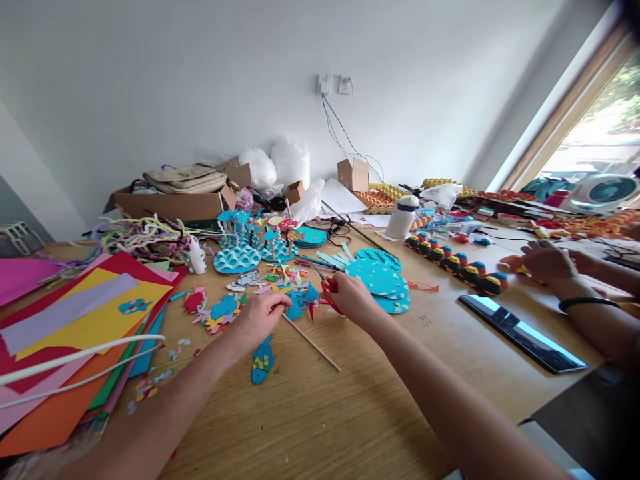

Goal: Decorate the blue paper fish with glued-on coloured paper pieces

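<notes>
Right hand (353, 295): fingers closed about the handles of red-handled scissors (330, 298), blades pointing away from the body, seemingly gripped this way to steer the tips.

Left hand (265, 315): fingers curled, tips pressed together beside the upper end of a wooden stick (313, 343). Whether they pinch the stick or a scrap cannot be told at this size.

Close by: blue paper fish (263, 360), flat, just below the left hand; heap of cut paper pieces (300, 293) between and beyond both hands, probably kept there for short reach.

Right of the scissors: turquoise paper shapes (385, 283), overlapping.

Farther left: glue bottle (197, 257), upright; coloured paper sheets (150, 290), stacked.

Farther right: painted egg-carton row (455, 263); dark glossy device (523, 333) near the table's right edge; a co-worker's hand (547, 260) beyond.

Room: widest on the table (310, 427) nearest the body; tightest around the blades, with paper on either side.
</notes>
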### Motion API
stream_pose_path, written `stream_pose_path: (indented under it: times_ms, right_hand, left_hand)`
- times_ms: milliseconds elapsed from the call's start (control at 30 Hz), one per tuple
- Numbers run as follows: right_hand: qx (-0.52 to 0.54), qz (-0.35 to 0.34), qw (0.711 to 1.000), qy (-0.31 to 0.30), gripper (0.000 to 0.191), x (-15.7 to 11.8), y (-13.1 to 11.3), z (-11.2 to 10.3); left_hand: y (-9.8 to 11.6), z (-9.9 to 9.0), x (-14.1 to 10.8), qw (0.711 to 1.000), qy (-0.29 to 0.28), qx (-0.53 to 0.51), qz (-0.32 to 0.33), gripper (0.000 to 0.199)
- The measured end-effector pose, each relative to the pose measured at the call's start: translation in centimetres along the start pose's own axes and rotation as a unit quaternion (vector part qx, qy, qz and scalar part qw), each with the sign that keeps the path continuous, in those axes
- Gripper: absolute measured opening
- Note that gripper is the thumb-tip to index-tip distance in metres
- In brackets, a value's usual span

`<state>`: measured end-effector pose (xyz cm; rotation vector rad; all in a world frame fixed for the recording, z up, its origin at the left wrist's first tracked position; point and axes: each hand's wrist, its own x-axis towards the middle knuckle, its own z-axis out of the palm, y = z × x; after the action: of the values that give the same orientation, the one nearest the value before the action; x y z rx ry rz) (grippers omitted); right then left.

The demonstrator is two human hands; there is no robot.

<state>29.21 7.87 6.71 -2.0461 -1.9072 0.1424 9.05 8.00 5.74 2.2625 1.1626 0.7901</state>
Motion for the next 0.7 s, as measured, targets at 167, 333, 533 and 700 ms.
stream_pose_path:
  times_ms: [167,333,533,700]
  right_hand:
    - [0.002,-0.017,1.0,-0.02,0.023,2.0,-0.5,2.1]
    - [0.026,-0.005,1.0,0.003,0.016,1.5,0.5,1.4]
    - [0.347,-0.024,0.935,0.064,0.02,-3.0,0.2,-1.7]
    - [0.488,-0.025,0.869,0.078,0.025,-7.5,-1.0,-2.0]
  left_hand:
    - [-0.1,0.5,-0.8,1.0,0.011,-0.025,0.015,0.023]
    - [-0.3,1.3,-0.7,0.997,0.003,-0.08,-0.005,0.023]
    - [0.9,1.4,-1.2,0.96,0.003,-0.264,-0.088,0.028]
    - [3.2,1.8,-2.7,0.833,-0.095,-0.508,-0.198,0.038]
